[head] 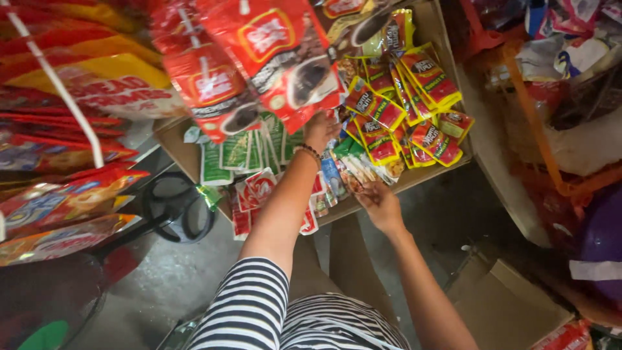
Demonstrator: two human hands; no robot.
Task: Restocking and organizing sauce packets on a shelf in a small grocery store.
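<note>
My left grip [322,129] is up among the hanging red sachet strips [259,65], its fingers tucked behind the lowest packet's edge; whether they are pinching it or only touching it I cannot tell. A bead bracelet [310,152] sits on that wrist, just below the grip.

My right grip [379,201] is lower and nearer to me, at the front edge of the cardboard box [440,39]. Its fingers are loosely curled on the small pale sachets [353,172] lying there, touching them; a firm pinch does not show.

Just beyond the right grip, deeper in the box, lie the red and yellow sachets [402,97] in a loose heap. To the left of both grips, green and white sachets [243,149] stand in a row, with red and white sachets [256,191] spilling over the box's near edge below them.

Further left of my left arm, large red and yellow snack bags [71,84] hang. Below them a black fan guard [175,207] rests on the concrete floor [175,279]. Closest to me, under my arms, is my striped sleeve [249,311].
</note>
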